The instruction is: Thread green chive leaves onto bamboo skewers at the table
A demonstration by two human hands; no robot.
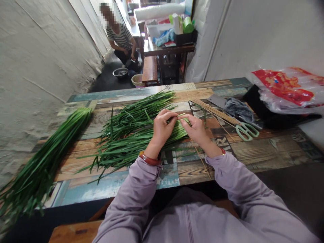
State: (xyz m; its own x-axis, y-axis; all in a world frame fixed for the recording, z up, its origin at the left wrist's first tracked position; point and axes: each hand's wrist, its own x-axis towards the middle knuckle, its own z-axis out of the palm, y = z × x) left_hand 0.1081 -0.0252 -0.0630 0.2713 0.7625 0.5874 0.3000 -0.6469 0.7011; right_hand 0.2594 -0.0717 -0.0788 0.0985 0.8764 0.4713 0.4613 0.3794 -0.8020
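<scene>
My left hand [163, 127] is closed in a pinch on a pale green chive stem, thumb against forefinger. Close beside it, my right hand [196, 131] pinches the same stem, its fingertips almost meeting the left ones. Beneath both hands lies a loose pile of green chives [126, 145], pale ends to the right and leaves to the left. Just behind that is a second pile of chives [141, 109]. A thin bamboo skewer [201, 160] rests on the table below my right hand.
A larger chive bundle [58, 145] overhangs the table's left edge. Right of my hands lie bamboo skewers [215, 111], scissors [246, 131], a cleaver blade [217, 100], a grey cloth [239, 109] and a red-and-clear plastic bag [291, 89]. A person [123, 42] sits beyond, near a metal basin [120, 72].
</scene>
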